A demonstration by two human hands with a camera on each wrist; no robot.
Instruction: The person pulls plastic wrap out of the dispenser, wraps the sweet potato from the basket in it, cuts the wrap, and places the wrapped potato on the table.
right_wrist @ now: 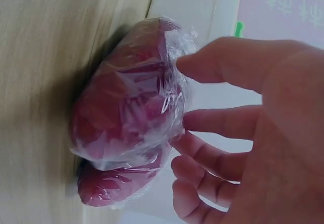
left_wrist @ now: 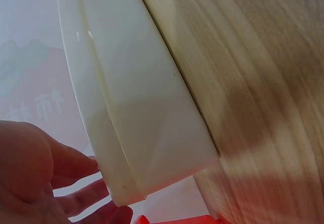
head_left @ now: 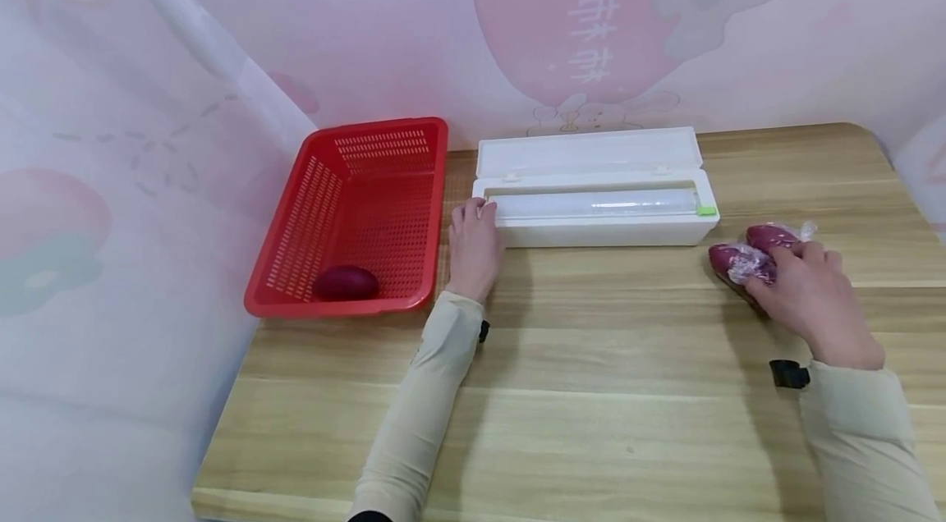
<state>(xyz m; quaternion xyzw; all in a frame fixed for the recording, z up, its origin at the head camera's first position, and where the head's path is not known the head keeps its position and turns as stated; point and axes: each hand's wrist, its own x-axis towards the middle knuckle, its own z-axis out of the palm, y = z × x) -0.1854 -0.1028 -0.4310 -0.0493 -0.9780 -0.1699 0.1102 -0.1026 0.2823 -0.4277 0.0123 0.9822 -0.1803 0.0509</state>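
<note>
Right hand, at the right of the frame, touches a film-wrapped purple tuber beside another wrapped tuber; thumb and fingertips stand apart, and whether they pinch cannot be told. Left hand, fingers loosely spread, touches the left end of a white box at centre. Pale Chinese characters at upper centre include a repeated 柿. Inside the open box lies a clear film roll; the red basket at centre left holds an oblong purple tuber.
</note>
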